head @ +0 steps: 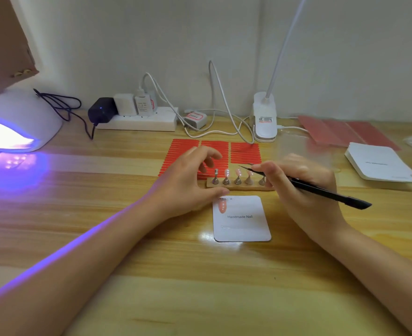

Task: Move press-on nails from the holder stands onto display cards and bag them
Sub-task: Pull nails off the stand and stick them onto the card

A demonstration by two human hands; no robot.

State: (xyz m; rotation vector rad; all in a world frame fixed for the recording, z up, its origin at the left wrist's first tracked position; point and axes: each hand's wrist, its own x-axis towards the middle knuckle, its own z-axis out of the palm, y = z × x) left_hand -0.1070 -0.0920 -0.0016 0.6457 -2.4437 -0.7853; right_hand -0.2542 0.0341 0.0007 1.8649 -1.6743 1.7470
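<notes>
Hands working at the holder stand (240, 184) with tweezers.
The right hand (304, 185) is gripping black tweezers (321, 190), tips over the nails on the stand; the left hand (190, 180), fingers loosely spread and holding nothing, is touching the stand's left end. The display card (242, 220), bearing one pink nail (222, 206), is lying just in front of the stand.

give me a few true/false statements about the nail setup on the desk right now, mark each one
1. The right hand holds black tweezers. True.
2. The display card has no nail on it. False: one pink nail sits at its top left corner.
3. The leftmost stand on the wooden holder bar is bare. True.
4. The UV lamp is switched off. False: it glows purple.
5. The left hand grips the card. False: its fingers hang loosely by the bar.
</notes>
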